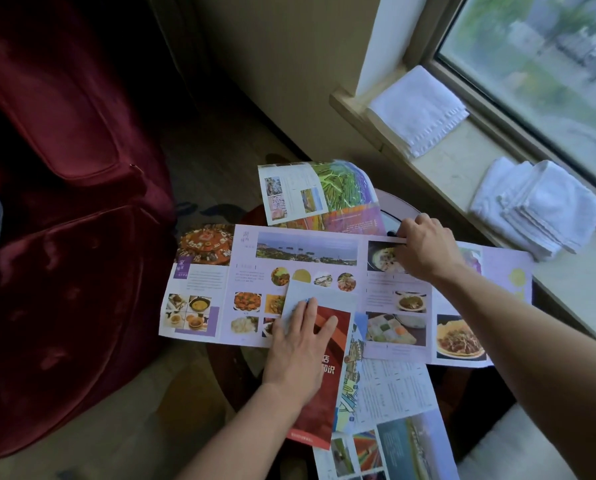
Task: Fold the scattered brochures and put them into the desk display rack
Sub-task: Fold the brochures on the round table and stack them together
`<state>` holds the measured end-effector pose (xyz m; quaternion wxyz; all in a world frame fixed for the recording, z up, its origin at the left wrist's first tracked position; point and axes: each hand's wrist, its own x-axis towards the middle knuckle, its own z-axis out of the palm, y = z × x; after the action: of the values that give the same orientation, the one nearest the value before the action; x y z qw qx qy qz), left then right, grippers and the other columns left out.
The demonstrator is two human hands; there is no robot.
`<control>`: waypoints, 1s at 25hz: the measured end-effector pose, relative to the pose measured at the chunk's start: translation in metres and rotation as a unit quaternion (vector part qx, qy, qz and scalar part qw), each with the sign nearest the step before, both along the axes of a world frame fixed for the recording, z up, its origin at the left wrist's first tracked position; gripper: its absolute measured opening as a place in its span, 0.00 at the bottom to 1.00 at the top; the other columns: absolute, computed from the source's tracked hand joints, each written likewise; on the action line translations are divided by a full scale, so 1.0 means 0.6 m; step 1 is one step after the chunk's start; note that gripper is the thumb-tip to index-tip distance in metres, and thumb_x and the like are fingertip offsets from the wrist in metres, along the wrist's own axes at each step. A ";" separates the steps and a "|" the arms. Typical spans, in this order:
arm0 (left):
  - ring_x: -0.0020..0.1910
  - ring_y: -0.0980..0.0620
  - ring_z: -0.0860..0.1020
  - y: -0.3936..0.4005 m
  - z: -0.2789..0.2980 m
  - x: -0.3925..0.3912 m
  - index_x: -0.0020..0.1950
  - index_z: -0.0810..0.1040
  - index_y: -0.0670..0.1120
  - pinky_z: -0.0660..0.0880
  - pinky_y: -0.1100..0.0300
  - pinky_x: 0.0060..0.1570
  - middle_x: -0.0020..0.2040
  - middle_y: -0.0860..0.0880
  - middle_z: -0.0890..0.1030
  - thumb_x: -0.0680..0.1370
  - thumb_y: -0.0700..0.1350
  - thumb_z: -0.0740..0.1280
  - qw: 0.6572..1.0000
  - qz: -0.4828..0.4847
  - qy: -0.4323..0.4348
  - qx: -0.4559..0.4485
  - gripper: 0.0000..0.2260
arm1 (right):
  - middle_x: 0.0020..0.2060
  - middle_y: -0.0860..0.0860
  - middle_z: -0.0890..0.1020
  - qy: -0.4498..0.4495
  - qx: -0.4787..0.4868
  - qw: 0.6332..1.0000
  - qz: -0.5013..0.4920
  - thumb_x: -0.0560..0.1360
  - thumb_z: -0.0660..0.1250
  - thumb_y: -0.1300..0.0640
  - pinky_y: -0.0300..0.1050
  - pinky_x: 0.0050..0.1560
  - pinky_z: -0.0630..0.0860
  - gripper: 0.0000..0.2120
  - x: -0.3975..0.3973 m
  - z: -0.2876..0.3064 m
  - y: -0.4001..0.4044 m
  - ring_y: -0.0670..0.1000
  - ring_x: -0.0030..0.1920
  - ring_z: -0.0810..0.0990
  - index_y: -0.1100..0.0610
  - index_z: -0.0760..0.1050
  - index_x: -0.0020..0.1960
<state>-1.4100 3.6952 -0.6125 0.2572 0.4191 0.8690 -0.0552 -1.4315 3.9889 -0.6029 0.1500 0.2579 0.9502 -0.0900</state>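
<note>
My left hand (298, 344) lies flat, fingers straight, pressing on a folded red brochure with white lettering (320, 386), whose title my palm partly covers. My right hand (424, 247) has its fingers curled over the far edge of the long unfolded lilac food brochure with dish photographs (289, 289); the fingertips are out of sight behind the paper, so I pinch it but cannot show how. That sheet spreads across the small round dark wooden bench (230, 368), hiding nearly all of it. Beyond it an open brochure with green field pictures (324, 192) curls upward. Another unfolded brochure with a rainbow photo (386, 445) is cut off by the lower frame edge. No display rack is anywhere in view. Folded white towels (417, 109) sit on the window sill (462, 168); a dark red velvet armchair (64, 202) stands left.
</note>
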 end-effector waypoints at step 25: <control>0.77 0.41 0.59 -0.044 0.152 -0.252 0.80 0.58 0.50 0.59 0.45 0.74 0.80 0.44 0.58 0.75 0.58 0.71 0.802 0.543 -0.133 0.208 0.38 | 0.33 0.47 0.83 0.038 -0.109 0.989 0.098 0.71 0.67 0.64 0.43 0.32 0.75 0.13 -0.092 0.628 0.001 0.45 0.36 0.82 0.45 0.80 0.41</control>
<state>-1.5610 3.6686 -0.5212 0.2644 -0.0750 0.9023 0.3322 -1.4868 3.9895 -0.2259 0.1487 0.1422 0.9605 -0.1873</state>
